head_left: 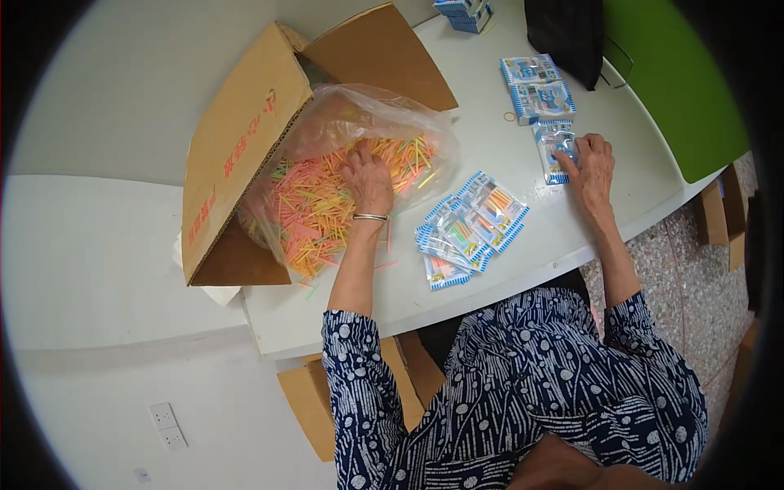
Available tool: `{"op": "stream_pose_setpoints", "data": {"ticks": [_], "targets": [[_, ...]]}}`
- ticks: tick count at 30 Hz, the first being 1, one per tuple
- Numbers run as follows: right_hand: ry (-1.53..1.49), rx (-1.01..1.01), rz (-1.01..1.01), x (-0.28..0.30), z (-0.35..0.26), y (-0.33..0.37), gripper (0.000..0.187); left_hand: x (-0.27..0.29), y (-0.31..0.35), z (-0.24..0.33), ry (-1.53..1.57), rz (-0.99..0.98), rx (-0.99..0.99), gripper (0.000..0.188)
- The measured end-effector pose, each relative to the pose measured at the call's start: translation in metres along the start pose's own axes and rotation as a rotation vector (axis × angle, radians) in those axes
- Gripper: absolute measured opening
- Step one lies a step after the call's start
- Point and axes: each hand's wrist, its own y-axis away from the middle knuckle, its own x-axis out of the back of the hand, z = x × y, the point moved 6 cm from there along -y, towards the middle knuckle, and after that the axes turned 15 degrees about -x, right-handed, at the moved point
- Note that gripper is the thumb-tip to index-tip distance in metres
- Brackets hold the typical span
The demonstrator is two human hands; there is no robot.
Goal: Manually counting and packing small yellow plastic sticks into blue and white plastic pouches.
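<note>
My left hand [369, 184] rests on a heap of short, thin sticks [314, 212] in pink, orange, yellow and green. Its bent fingers look apart, with the tips partly hidden among the sticks. The heap lies in a clear plastic bag [327, 122] spilling from a cardboard box [245, 155] tipped on its side. At the right, my right hand [594, 175] is closed on a small blue-and-white packet [554, 151], thumb on top and fingers along its right side. Between my hands is a loose pile of clear, blue-edged packets [474, 224] with coloured sticks inside.
More blue-and-white packets [539, 90] lie stacked beyond my right hand, near a rubber band [510, 117]. Another stack [465, 15] stands at the far edge. A black bag [567, 37] sits at the back right of the white table [514, 269]. Open cartons [306, 408] are below the table.
</note>
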Motion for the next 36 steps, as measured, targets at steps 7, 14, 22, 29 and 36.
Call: {"op": "stream_pose_setpoints", "data": {"ticks": [7, 14, 22, 29, 36], "targets": [[-0.098, -0.008, 0.013, -0.006, 0.004, -0.006, 0.018, -0.013, 0.016, -0.017, 0.093, 0.057, 0.134, 0.027], [-0.240, -0.067, -0.046, -0.003, 0.015, -0.008, 0.035, 0.001, 0.010, -0.010, 0.136, -0.062, 0.109, 0.023], [-0.239, -0.143, -0.080, 0.007, 0.024, -0.012, 0.043, -0.007, 0.008, -0.015, 0.064, -0.098, 0.038, 0.022], [-0.484, -0.268, -0.258, 0.014, 0.036, -0.019, 0.028, 0.000, 0.014, -0.013, 0.232, 0.014, 0.099, 0.024], [-0.610, -0.130, -0.273, 0.046, 0.000, -0.019, 0.017, 0.014, 0.019, -0.030, 0.323, 0.020, 0.201, 0.018]]}}
